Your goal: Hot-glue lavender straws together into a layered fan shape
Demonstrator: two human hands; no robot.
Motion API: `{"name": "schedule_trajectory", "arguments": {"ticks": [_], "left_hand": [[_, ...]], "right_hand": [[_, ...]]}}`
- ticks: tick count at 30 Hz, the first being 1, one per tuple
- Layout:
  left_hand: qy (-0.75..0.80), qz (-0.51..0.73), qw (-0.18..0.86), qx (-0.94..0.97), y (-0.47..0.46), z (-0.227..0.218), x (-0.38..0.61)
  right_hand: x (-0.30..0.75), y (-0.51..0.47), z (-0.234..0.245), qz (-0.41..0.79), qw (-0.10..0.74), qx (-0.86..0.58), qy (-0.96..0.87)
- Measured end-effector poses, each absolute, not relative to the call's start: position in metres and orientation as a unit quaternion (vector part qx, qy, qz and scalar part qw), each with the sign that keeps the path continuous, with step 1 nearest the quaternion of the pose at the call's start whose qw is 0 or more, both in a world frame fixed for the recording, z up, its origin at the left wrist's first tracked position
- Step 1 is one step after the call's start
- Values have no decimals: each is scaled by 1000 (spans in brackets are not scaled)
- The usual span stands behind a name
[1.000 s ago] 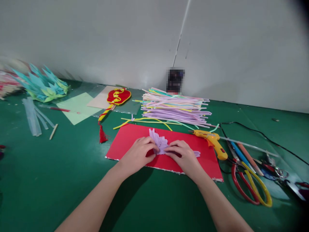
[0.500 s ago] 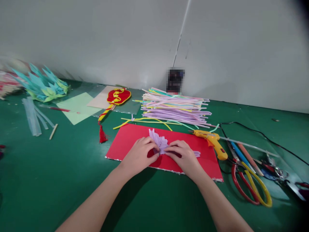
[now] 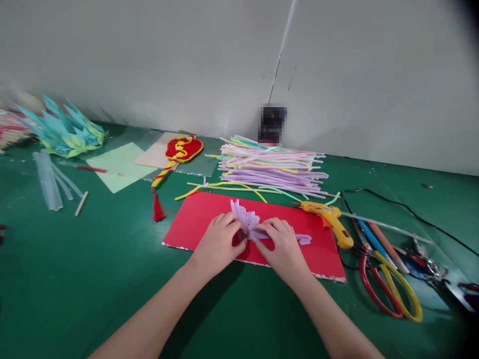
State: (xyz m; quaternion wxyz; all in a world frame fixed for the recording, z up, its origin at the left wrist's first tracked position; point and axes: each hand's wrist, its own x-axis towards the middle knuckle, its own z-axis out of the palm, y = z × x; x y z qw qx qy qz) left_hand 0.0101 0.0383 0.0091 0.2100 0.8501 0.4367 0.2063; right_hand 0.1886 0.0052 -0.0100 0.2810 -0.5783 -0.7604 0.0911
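Observation:
Over a red board with ragged white edges, both hands pinch a piece of bent lilac pipe cleaners. My left hand is closed on its lower left part, thumb and fingertips together. Close beside it, my right hand grips the same piece from the right with thumb and forefinger. The piece's upper part shows rows of folded stems fanning up to the left. A looped lilac end sticks out to the right of my right hand. The fingertips hide where the stems meet.
Behind the board lies a pile of pastel pipe cleaners. To the right are a yellow glue gun with a black cord and red-and-yellow-handled scissors. A red fan ornament, green paper and teal folded-paper shapes lie left.
My right hand has shifted slightly left and its fingers have closed in nearer the left fingertips. The looped lilac end has moved a little. My left hand stays nearly in place.

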Motion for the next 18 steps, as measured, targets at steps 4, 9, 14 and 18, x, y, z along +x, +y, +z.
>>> {"name": "schedule_trajectory", "arguments": {"ticks": [4, 9, 14, 18], "left_hand": [[437, 205, 208, 851, 39, 9, 10], [438, 203, 211, 850, 39, 8, 10], [441, 199, 211, 850, 39, 8, 10], [441, 198, 215, 849, 39, 9, 11]], "right_hand": [[190, 6, -11, 92, 277, -577, -763], [190, 6, -11, 93, 272, -579, -763], [190, 7, -11, 81, 270, -578, -766], [190, 8, -10, 77, 271, -578, -766]]}}
